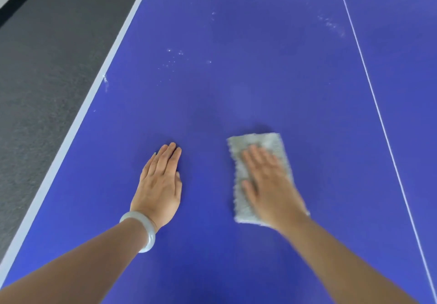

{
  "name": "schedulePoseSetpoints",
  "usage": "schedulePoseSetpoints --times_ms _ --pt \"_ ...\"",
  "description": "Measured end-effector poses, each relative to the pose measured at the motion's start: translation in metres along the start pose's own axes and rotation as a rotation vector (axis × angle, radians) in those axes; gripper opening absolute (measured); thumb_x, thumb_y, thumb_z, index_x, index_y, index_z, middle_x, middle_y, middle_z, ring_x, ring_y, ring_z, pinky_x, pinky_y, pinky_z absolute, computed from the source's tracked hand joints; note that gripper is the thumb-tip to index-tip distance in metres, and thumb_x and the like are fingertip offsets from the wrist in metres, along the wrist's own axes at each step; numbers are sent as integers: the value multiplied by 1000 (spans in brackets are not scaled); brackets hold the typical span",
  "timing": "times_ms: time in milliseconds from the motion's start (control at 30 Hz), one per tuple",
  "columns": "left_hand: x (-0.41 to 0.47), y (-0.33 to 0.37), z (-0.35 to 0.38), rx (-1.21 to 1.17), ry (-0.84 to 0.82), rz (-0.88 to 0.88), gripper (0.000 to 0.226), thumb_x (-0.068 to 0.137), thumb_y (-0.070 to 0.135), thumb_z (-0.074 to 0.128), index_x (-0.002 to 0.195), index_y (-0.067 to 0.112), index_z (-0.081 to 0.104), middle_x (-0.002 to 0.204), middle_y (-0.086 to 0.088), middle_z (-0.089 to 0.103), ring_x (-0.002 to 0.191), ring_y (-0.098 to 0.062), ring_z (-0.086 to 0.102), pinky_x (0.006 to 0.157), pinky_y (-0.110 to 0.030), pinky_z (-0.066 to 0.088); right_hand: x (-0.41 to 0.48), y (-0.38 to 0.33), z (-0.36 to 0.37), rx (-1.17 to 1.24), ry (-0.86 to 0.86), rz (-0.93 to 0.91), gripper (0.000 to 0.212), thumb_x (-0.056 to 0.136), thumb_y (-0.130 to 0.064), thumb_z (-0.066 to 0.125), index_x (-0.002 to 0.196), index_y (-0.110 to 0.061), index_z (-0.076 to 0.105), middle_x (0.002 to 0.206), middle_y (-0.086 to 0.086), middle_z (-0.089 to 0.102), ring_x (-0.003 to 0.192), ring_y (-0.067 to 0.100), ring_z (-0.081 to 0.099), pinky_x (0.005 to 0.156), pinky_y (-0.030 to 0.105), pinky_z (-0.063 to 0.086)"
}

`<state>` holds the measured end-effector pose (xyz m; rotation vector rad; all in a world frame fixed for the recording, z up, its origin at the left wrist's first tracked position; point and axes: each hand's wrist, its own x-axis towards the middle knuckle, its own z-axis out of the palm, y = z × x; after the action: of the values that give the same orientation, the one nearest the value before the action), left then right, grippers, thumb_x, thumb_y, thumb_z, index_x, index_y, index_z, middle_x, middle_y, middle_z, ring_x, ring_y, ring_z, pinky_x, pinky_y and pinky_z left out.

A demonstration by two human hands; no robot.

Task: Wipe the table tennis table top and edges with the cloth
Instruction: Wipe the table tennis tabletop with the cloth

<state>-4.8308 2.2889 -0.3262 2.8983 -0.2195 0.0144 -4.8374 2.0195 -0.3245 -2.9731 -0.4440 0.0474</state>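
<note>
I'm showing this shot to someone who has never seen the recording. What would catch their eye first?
The deep blue table top fills the view. Near the bottom the right hand presses flat on a pale grey cloth, while the left hand, with a pale bangle on its wrist, rests open beside it. Beyond them lie white specks, between the white edge stripe and the thin centre line.

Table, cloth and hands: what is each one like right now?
left hand: flat on the table top, fingers straight, holding nothing.
right hand: flat on the cloth, pressing it down.
cloth: a flat rectangle, lying under the right hand.
table top: blue, with white specks ahead of both hands.
bracelet: on the left wrist.
</note>
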Motion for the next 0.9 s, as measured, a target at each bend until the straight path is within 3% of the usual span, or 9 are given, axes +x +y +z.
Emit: schedulePoseSetpoints --times_ms 100,200,267,367,467,533,700,767,900 --pt "0 0 1 19 -5 -6 62 96 28 17 151 7 35 158 -6 33 148 -21 26 122 -38 18 -15 90 -19 27 -20 438 65 101 -46 14 160 -20 5 167 -3 0 153 12 -9 125 38 -1" --pt "2 1 2 15 5 -8 62 95 28 17 150 6 37 157 -8 35 147 -24 28 122 -39 20 -4 69 -16 68 35 717 64 103 -39 19 159 -15 0 167 4 -4 154 20 -9 125 41 -3" --pt "2 2 1 11 -4 -9 63 95 28 17 150 5 37 158 -9 34 147 -25 28 122 -41 20 2 13 -5 75 35 643 67 102 -42 16 158 -13 -7 167 7 -10 153 23 -15 124 42 -7" --pt "0 4 -1 2 -8 -8 65 94 30 15 151 5 35 159 -8 30 148 -24 25 123 -39 16 -13 -68 13 34 -51 134 67 103 -45 14 159 -12 3 167 7 -4 154 23 -10 125 43 -2" --pt "-2 5 -4 14 -21 -8 66 94 32 13 151 5 35 159 -9 31 148 -26 26 123 -39 17 -35 -33 3 13 -104 -187 61 105 -47 16 160 -20 7 167 -3 -2 154 16 -8 124 39 -3" --pt "-1 6 -4 28 -18 3 66 95 31 13 150 3 37 157 -11 33 147 -27 28 122 -41 18 -48 32 -5 -24 -97 -127 61 104 -50 10 158 -27 -3 165 -10 -12 152 11 -13 123 35 -10" --pt "-4 10 -3 98 15 21 51 94 10 44 142 -9 44 149 -24 42 140 -40 39 115 -55 33 -60 110 -20 15 -22 522 63 100 -43 16 159 -24 2 167 -6 -5 152 9 -13 123 31 -11" --pt "-1 28 0 136 41 56 54 83 -6 61 135 -13 49 143 -29 46 134 -47 43 108 -60 39 -56 103 -14 6 3 570 63 101 -40 15 160 -22 1 166 -5 -6 152 12 -12 125 34 -8" --pt "22 111 12 103 9 339 53 99 23 30 142 -2 47 151 -18 41 142 -33 38 116 -51 32 -59 106 -17 9 -53 497 64 101 -44 10 158 -23 -8 164 -7 -16 150 12 -22 123 33 -13"
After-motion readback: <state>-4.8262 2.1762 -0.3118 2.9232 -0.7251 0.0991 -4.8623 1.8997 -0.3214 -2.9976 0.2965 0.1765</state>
